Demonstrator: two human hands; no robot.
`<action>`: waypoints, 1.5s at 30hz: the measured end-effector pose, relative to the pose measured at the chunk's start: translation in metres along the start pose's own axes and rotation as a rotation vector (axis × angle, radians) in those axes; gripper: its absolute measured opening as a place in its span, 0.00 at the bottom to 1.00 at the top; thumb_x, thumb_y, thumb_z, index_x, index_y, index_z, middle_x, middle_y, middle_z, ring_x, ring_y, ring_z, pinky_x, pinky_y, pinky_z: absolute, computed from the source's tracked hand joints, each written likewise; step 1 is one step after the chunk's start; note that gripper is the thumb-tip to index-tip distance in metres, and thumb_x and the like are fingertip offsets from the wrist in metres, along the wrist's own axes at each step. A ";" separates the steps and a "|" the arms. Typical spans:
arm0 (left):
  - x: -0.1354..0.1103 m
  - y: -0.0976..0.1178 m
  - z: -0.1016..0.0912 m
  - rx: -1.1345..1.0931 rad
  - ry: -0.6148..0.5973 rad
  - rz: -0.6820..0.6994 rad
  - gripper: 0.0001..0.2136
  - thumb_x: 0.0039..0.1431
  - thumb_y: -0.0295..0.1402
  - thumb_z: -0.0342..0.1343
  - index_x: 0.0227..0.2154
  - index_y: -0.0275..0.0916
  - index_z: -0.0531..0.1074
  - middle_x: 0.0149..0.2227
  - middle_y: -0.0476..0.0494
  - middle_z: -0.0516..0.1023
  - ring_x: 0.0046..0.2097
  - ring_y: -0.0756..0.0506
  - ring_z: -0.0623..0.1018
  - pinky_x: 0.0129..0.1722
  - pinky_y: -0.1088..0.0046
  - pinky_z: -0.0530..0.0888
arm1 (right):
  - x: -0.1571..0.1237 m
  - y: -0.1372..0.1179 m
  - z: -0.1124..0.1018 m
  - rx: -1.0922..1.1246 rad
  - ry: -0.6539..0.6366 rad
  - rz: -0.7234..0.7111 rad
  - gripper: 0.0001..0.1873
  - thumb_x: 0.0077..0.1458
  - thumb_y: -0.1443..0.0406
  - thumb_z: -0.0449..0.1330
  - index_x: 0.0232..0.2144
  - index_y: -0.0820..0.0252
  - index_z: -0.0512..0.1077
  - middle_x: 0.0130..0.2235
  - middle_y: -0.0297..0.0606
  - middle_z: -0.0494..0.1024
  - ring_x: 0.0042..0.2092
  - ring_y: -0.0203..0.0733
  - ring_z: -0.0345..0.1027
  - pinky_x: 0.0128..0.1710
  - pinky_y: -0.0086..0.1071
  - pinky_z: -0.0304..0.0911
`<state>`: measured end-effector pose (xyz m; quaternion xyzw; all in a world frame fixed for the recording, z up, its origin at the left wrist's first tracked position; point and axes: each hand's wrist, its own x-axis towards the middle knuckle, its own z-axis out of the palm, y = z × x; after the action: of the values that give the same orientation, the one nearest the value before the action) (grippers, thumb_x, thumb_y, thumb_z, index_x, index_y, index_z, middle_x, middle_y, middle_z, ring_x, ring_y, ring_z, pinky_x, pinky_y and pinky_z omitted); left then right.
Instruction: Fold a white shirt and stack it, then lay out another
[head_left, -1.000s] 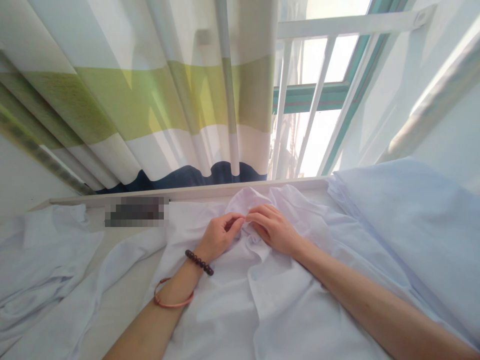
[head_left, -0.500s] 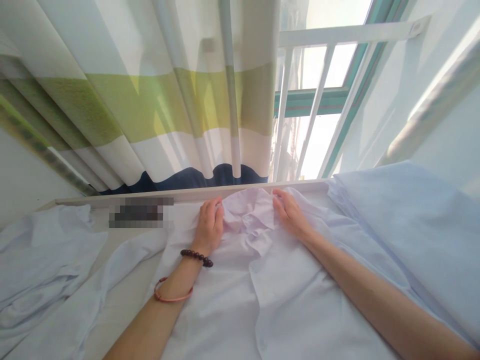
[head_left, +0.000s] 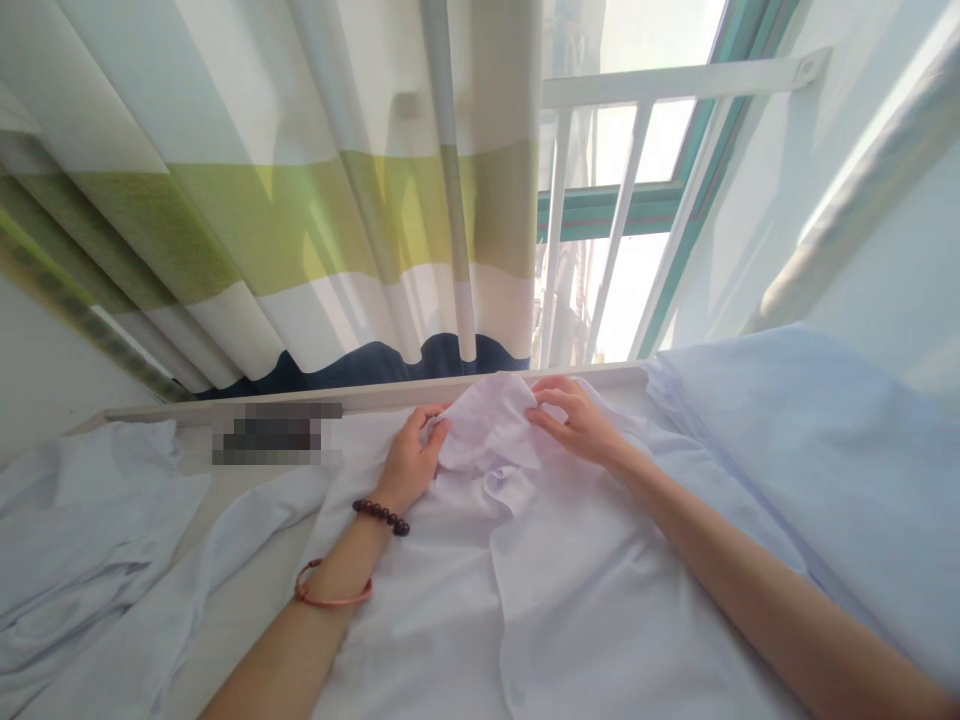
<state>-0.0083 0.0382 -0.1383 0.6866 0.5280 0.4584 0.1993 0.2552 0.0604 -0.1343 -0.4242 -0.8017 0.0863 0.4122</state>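
A white shirt (head_left: pixel 435 610) lies spread front up before me, its collar (head_left: pixel 487 425) at the far end close to the surface's back edge. My left hand (head_left: pixel 411 455) pinches the left side of that collar between thumb and fingers. On the other side, my right hand (head_left: pixel 577 420) grips the collar's right tip with thumb and fingertips. The collar is lifted slightly and creased between the two hands. Below it, the button placket (head_left: pixel 504 560) runs down the shirt with a curled fold at its top. A dark bead bracelet and a reddish bangle circle my left wrist.
Folded white cloth (head_left: pixel 817 430) lies at the right, and another rumpled white garment (head_left: pixel 82 540) at the left. A blurred-out dark object (head_left: pixel 274 432) sits near the back edge. Beyond hang a striped curtain (head_left: pixel 300 220) and a white railing (head_left: pixel 675 82) before a window.
Both hands have closed more tightly on the collar, which is now pulled flatter and raised between them. The view has shifted slightly.
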 end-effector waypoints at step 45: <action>0.055 0.090 -0.094 0.277 -0.281 0.261 0.12 0.49 0.43 0.63 0.28 0.41 0.71 0.40 0.47 0.78 0.44 0.43 0.77 0.48 0.67 0.73 | 0.072 -0.046 -0.100 0.343 -0.250 0.106 0.11 0.49 0.60 0.61 0.35 0.56 0.68 0.32 0.31 0.75 0.36 0.40 0.69 0.36 0.33 0.63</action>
<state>-0.0369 0.0352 -0.0002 0.8269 0.4597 0.3033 0.1136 0.2796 0.0645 -0.0050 -0.3754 -0.7967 0.2947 0.3708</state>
